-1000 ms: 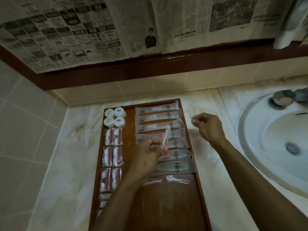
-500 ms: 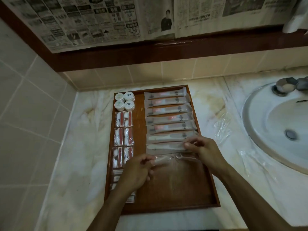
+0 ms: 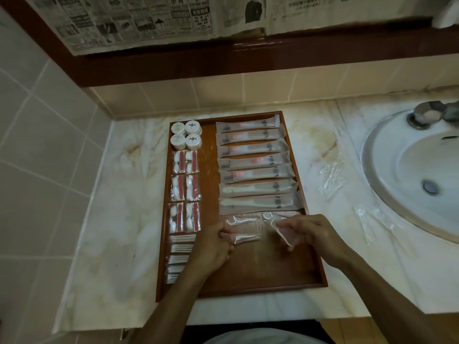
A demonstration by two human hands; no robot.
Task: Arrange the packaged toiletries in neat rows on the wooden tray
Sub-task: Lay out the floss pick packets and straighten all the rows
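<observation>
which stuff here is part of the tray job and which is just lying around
Job: wooden tray; long sachets; round tubs; floss-pick packets; left hand; right hand.
Lying about: empty clear wrappers; sink; newspaper.

Marble tabletop (image 3: 119, 219) beside a sink

A wooden tray (image 3: 250, 289) lies flat on the tabletop against the tiled back wall; two empty clear wrappers (image 3: 332, 177) lie between the tray and the sink (image 3: 397, 194).
</observation>
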